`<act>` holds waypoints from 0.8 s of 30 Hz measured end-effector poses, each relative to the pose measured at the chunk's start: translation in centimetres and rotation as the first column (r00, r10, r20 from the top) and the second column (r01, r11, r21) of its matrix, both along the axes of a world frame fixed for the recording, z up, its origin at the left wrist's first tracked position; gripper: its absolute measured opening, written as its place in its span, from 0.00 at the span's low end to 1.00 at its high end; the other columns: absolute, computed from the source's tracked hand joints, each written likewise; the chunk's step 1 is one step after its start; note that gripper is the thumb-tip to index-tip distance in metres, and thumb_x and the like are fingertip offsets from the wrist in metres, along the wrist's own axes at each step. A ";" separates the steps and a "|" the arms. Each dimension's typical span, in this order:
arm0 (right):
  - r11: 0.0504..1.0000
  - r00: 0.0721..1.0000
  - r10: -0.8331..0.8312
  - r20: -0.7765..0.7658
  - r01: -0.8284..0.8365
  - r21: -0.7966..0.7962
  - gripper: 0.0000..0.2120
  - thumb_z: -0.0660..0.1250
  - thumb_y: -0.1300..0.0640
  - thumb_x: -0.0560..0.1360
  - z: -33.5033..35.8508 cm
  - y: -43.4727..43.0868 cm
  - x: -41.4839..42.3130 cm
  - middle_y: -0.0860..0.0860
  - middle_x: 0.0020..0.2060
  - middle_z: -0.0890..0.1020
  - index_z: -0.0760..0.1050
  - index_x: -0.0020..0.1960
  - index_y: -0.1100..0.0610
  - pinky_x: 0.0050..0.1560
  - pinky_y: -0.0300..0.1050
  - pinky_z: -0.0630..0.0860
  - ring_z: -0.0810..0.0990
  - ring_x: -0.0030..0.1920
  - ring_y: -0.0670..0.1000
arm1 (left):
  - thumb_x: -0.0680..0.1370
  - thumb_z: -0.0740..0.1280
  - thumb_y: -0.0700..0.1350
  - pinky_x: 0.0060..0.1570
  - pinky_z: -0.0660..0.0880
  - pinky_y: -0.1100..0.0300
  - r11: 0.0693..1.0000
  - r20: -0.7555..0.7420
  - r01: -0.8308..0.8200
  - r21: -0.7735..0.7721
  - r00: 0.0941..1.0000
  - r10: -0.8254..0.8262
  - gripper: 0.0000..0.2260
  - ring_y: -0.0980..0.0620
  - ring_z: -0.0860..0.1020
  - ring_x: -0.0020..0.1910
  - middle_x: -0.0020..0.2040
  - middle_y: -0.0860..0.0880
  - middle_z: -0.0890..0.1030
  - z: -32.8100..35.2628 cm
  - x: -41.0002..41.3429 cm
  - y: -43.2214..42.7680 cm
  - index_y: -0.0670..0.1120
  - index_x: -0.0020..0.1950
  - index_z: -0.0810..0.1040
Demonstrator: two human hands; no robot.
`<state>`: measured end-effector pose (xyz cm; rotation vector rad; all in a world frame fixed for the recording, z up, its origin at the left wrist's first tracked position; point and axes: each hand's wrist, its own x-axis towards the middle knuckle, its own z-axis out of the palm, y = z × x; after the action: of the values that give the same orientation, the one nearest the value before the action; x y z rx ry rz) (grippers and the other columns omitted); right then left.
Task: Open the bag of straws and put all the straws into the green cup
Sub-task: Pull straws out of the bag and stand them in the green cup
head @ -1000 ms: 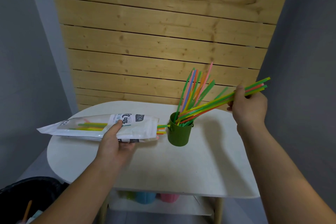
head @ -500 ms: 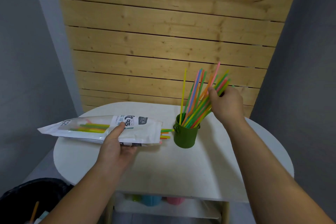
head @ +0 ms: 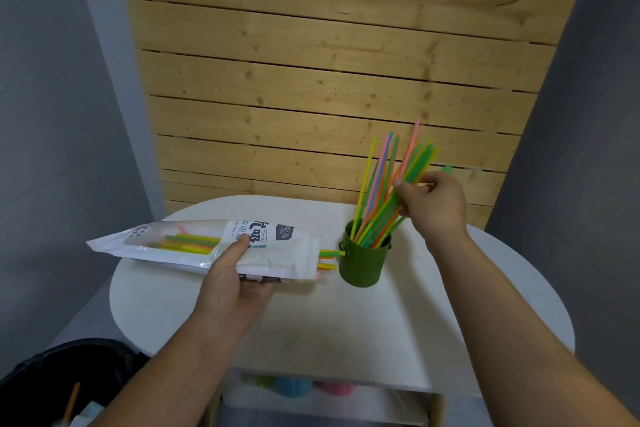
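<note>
A green cup stands on the white round table, right of centre. Many coloured straws stand in it, fanning up and to the right. My right hand is closed around a bunch of green and yellow straws whose lower ends sit inside the cup. My left hand holds the white straw bag level over the table, its open end facing the cup. Several straw tips poke out of that open end, close to the cup's side. More straws show through the bag's clear window.
A wooden slat wall rises behind the table, with grey walls on both sides. A black bin sits at the lower left. Under the tabletop a shelf holds coloured cups.
My right hand has swung its bunch of straws from lying sideways over the cup to nearly upright inside it. The bag and my left hand have stayed put.
</note>
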<state>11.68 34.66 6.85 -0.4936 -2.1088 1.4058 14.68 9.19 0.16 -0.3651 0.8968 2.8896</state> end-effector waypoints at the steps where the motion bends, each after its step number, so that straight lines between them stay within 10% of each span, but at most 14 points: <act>1: 1.000 1.000 -0.014 -0.008 0.014 0.024 0.18 0.74 0.53 0.74 -0.1 -0.1 0.1 0.50 0.40 0.79 0.77 0.60 0.59 0.44 0.53 0.84 0.85 0.39 0.53 | 0.80 0.67 0.39 0.46 0.83 0.45 1.000 -0.004 0.001 0.000 1.000 -0.001 0.05 0.48 0.87 0.46 0.49 0.46 0.88 0.1 0.1 0.0 0.45 0.54 0.80; 5: 0.973 0.990 -0.093 -0.104 0.113 0.204 0.19 0.76 0.53 0.72 -0.4 0.1 0.8 0.53 0.50 0.77 0.71 0.56 0.52 0.46 0.57 0.83 0.83 0.47 0.57 | 0.80 0.67 0.39 0.49 0.82 0.46 1.000 -0.005 -0.001 0.010 1.000 0.001 0.06 0.48 0.86 0.50 0.50 0.46 0.88 0.2 0.1 0.0 0.46 0.55 0.81; 14: 0.979 0.979 -0.076 -0.190 0.109 0.172 0.13 0.66 0.50 0.79 -1.0 -1.7 2.7 0.48 0.32 0.73 0.68 0.40 0.54 0.36 0.48 0.73 0.75 0.34 0.49 | 0.80 0.67 0.39 0.52 0.82 0.48 0.999 -0.025 -0.001 0.042 1.000 0.002 0.07 0.48 0.85 0.52 0.49 0.47 0.88 1.0 0.1 -0.3 0.45 0.57 0.81; 24: 0.877 0.876 0.470 0.111 -0.477 0.054 0.16 0.65 0.43 0.78 -3.9 -7.7 3.9 0.49 0.26 0.72 0.75 0.38 0.53 0.35 0.43 0.67 0.69 0.28 0.48 | 0.79 0.69 0.38 0.47 0.83 0.45 0.996 -0.026 -0.030 0.081 0.999 0.033 0.08 0.47 0.87 0.46 0.50 0.45 0.88 1.6 0.0 -0.2 0.45 0.57 0.80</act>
<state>15.54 26.91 2.93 0.0016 -2.4648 1.5702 14.71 8.98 1.78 -0.3371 0.7829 2.9552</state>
